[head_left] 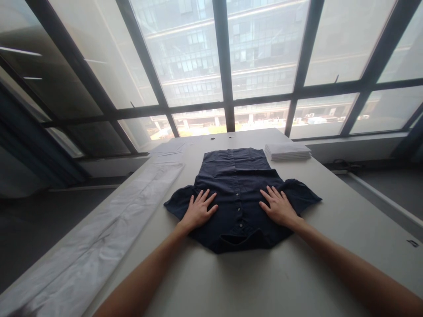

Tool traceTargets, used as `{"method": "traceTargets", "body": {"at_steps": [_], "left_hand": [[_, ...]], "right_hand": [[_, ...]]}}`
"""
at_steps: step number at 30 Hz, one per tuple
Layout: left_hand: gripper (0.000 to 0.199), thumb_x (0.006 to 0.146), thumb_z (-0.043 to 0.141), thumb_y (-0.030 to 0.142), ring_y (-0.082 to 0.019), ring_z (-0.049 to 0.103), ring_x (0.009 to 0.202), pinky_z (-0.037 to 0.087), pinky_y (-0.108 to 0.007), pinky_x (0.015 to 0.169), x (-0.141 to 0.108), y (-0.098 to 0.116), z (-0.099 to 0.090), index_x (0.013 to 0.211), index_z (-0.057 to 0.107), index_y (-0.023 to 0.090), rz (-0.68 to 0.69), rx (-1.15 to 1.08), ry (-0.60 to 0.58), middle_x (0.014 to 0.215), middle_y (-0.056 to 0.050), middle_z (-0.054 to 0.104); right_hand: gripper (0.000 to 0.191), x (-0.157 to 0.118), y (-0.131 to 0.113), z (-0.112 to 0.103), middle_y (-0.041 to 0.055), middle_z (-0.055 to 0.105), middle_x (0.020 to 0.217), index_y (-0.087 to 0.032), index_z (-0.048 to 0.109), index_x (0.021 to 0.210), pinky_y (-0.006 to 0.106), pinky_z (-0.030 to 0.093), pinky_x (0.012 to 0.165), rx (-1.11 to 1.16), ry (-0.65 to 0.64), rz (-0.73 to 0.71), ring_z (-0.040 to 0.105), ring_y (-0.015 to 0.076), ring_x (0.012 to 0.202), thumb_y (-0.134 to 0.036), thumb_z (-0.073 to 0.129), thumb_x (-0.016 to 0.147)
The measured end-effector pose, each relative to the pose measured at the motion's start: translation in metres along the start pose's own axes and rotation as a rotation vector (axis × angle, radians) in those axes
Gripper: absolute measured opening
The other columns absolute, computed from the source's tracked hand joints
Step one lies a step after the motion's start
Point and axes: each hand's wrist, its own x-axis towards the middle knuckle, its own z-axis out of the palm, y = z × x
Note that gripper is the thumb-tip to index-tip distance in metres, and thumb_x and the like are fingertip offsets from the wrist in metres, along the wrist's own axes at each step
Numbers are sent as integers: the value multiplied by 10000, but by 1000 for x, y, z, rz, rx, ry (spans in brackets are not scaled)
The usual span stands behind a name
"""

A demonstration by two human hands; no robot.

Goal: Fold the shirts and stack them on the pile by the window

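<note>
A dark navy short-sleeved button-up shirt [236, 180] lies spread out, front side up, with its collar toward me and its hem toward the window. Pale buttons run down its middle. My left hand [199, 208] rests flat on the shirt near the left sleeve, fingers spread. On the opposite side my right hand [278, 206] lies flat near the right sleeve, its fingers also spread. Neither hand grips the cloth. Some creases cross the shirt's lower body.
The shirt is on a long white table [238, 281]. Along its left side stretches a white, shiny, plastic-like sheet [109, 233]. A stack of folded white items [287, 151] sits at the far right. Large framed windows [228, 66] rise behind the table's far end.
</note>
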Motion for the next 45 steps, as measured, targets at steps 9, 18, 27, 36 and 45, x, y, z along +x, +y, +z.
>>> {"method": "traceTargets", "body": {"at_steps": [9, 18, 27, 36, 45], "left_hand": [[634, 1019, 352, 615, -370, 104, 1541, 136, -668, 1184, -12, 3, 0, 1589, 308, 341, -7, -35, 1, 1676, -54, 190], [555, 1024, 475, 403, -298, 180, 1539, 204, -558, 1224, -25, 33, -17, 1552, 397, 251, 164, -139, 112, 1654, -71, 279], [528, 1015, 509, 298, -245, 284, 1512, 239, -516, 1237, -60, 82, -24, 1533, 405, 314, 524, -258, -13, 1608, -21, 388], [809, 925, 632, 463, -309, 178, 1537, 189, -515, 1247, -65, 86, -35, 1609, 259, 241, 606, -280, -91, 1652, -85, 273], [1130, 814, 647, 730, -361, 50, 1539, 79, -534, 1252, -68, 82, -36, 1638, 70, 215, 652, -262, -220, 1675, -115, 39]], "right_hand": [[615, -4, 5, 4, 129, 279, 1648, -235, 410, 1551, 552, 160, 1214, 6, 23, -34, 182, 318, 1535, -517, 398, 1005], [492, -22, -26, -8, 157, 420, 1576, -167, 547, 1443, 561, 274, 1199, 190, 177, -179, 319, 317, 1490, -341, 483, 987], [480, -65, -55, -31, 61, 493, 1536, -283, 561, 1421, 486, 333, 1205, 374, 49, -619, 350, 264, 1475, -265, 594, 943], [1041, -70, -55, -27, 101, 150, 1688, -285, 59, 1631, 614, 58, 1230, 246, -206, -643, 48, 323, 1554, -543, 697, 851], [1013, -69, -47, -54, 71, 157, 1687, -376, 197, 1606, 631, 23, 1215, 372, -313, -652, 41, 344, 1550, -600, 749, 787]]}}
